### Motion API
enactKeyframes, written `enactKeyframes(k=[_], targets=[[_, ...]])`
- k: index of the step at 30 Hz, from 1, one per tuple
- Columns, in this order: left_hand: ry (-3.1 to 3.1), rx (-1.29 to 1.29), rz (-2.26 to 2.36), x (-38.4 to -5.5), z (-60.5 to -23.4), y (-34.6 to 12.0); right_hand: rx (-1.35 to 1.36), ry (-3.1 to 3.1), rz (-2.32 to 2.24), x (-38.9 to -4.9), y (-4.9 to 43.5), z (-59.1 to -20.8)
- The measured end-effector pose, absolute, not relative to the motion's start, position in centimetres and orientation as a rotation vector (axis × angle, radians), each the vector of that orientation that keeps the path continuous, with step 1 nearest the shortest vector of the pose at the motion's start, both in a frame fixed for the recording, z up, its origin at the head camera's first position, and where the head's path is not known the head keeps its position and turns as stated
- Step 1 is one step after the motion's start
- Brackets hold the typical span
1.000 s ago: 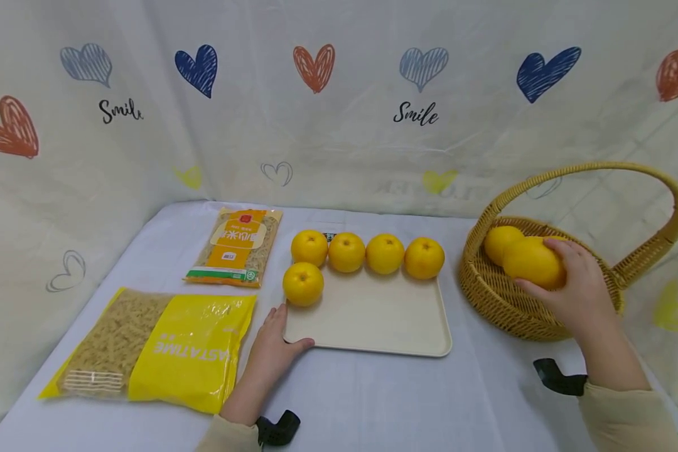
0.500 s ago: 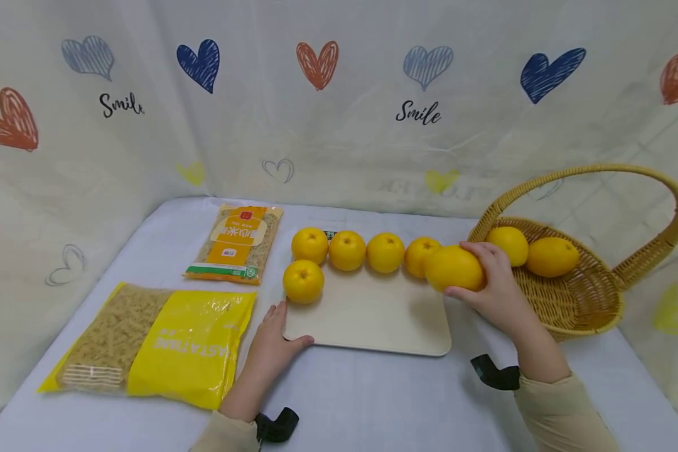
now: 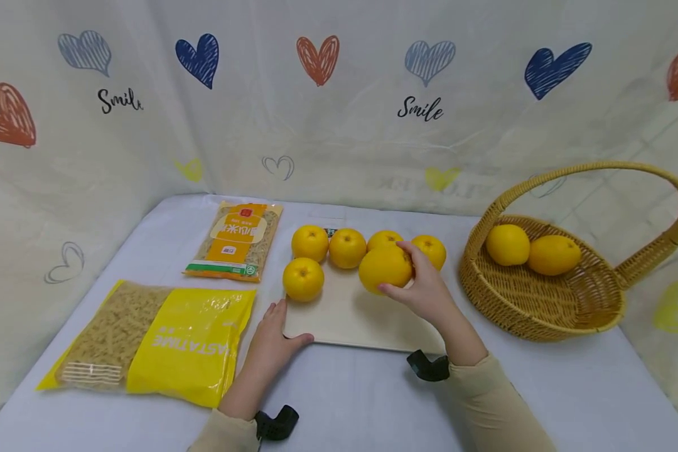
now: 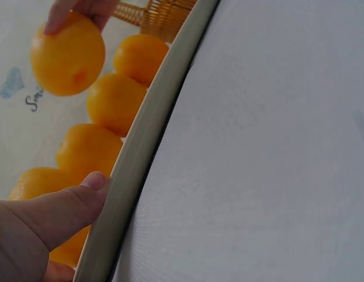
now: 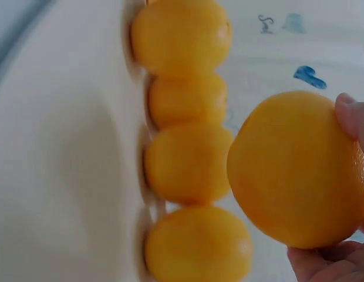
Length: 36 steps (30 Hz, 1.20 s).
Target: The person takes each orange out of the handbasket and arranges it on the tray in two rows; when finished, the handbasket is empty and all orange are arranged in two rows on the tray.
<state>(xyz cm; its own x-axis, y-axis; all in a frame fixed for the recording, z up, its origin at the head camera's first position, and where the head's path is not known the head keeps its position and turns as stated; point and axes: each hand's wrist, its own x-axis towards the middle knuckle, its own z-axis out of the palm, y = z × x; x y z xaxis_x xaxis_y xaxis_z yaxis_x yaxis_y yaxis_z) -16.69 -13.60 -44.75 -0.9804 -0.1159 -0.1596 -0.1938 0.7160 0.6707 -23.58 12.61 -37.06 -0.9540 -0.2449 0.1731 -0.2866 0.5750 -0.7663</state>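
My right hand [image 3: 424, 285] holds an orange [image 3: 385, 269] between thumb and fingers, above the cream tray [image 3: 339, 323]. The right wrist view shows this orange [image 5: 296, 170] large, clear of the row behind it. Along the tray's far edge stand several oranges, among them a middle one [image 3: 347, 248] and the rightmost [image 3: 429, 251]. Another orange [image 3: 303, 279] sits in front of the row's left end. At the tray's near left corner, my left hand [image 3: 272, 342] rests with fingers along the left side and thumb [image 4: 73, 208] against the near rim.
A wicker basket [image 3: 520, 314] with a tall handle stands on the right, two oranges [image 3: 554, 255] inside. To the left lie a yellow pasta bag [image 3: 192, 345] and a smaller grain packet [image 3: 234, 242]. A heart-printed cloth [image 3: 361, 138] hangs behind the white-covered table.
My right hand has lifted the orange from the basket and carried it left over the tray. Two oranges stay in the basket. My left hand has kept its place at the tray corner.
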Motion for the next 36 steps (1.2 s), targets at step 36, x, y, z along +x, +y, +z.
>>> enactKeyframes(k=[36], targets=[[2.816,-0.234,1.159,-16.8,-45.0,-13.7,0.542,-2.825,1.402,-24.5,7.0,-42.0]])
